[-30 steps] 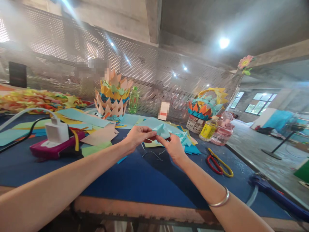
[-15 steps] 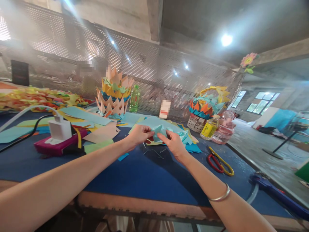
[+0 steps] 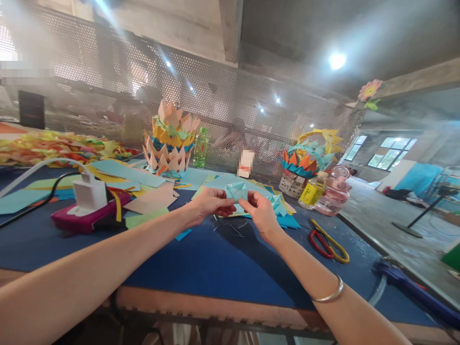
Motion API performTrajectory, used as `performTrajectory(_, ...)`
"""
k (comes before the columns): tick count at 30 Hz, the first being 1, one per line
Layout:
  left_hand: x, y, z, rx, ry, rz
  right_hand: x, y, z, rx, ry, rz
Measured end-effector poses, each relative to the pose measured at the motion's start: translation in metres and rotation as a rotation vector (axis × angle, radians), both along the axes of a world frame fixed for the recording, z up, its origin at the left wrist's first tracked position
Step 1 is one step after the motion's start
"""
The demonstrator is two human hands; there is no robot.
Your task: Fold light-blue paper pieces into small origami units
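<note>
Above the dark blue tabletop, a small folded piece of light blue paper (image 3: pixel 236 191) is held up between both hands. My left hand (image 3: pixel 212 206) pinches its left edge with thumb and fingers. On the other side my right hand (image 3: pixel 261 211) grips the right edge. Creases and a folded flap show on the paper's near face. Just beyond my right hand lie more folded light blue pieces (image 3: pixel 278 203), over flat blue sheets (image 3: pixel 289 221). Several thin wire-like strips (image 3: pixel 235 229) rest on the table below my hands.
Red-and-yellow-handled scissors (image 3: pixel 328 243) and a blue glue-gun-like tool (image 3: pixel 413 282) lie right. A yellow-labelled bottle (image 3: pixel 312 190) stands by a paper-petalled basket (image 3: pixel 293 184). A layered paper piece (image 3: pixel 168 143) stands behind. Left is a purple power strip (image 3: pixel 88 211) with a white charger and cables.
The light blue folded paper has turned so its creased face shows more and sits slightly higher. Both hands keep hold of it, the fingers shifted a little.
</note>
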State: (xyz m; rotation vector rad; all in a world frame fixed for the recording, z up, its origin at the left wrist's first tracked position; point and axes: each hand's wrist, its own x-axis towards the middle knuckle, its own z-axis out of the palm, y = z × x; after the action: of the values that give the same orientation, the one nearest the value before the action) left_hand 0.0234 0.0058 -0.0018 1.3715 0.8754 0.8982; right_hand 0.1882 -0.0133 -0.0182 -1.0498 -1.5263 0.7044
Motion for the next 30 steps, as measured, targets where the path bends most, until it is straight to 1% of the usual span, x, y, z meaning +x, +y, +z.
performTrajectory(2,-0.001,0.002,-0.001,0.005,-0.012,0.040,0.000,-0.001,0.001,0.074,-0.019,-0.082)
performTrajectory(5,-0.001,0.004,-0.001,-0.012,-0.018,0.081,0.001,-0.005,0.006,0.256,-0.114,-0.224)
performTrajectory(8,-0.001,0.003,0.000,-0.012,-0.018,0.090,0.003,-0.009,0.011,0.427,-0.305,-0.244)
performTrajectory(10,-0.001,0.002,0.000,0.009,-0.011,0.085,0.004,-0.009,0.010,0.474,-0.419,-0.231)
performTrajectory(14,-0.001,0.001,-0.001,0.074,0.017,0.078,0.005,-0.005,0.005,0.434,-0.529,-0.205)
performTrajectory(18,0.000,0.002,-0.002,0.093,0.029,0.061,0.004,-0.003,0.002,0.407,-0.526,-0.167)
performTrajectory(22,0.000,0.002,-0.001,0.078,-0.001,0.038,0.003,-0.004,0.003,0.401,-0.495,-0.149)
performTrajectory(26,-0.002,0.005,-0.004,0.017,-0.051,0.022,0.003,-0.006,0.003,0.371,-0.466,-0.179)
performTrajectory(30,-0.002,0.005,-0.003,-0.008,-0.062,0.025,0.003,-0.006,0.003,0.384,-0.453,-0.177)
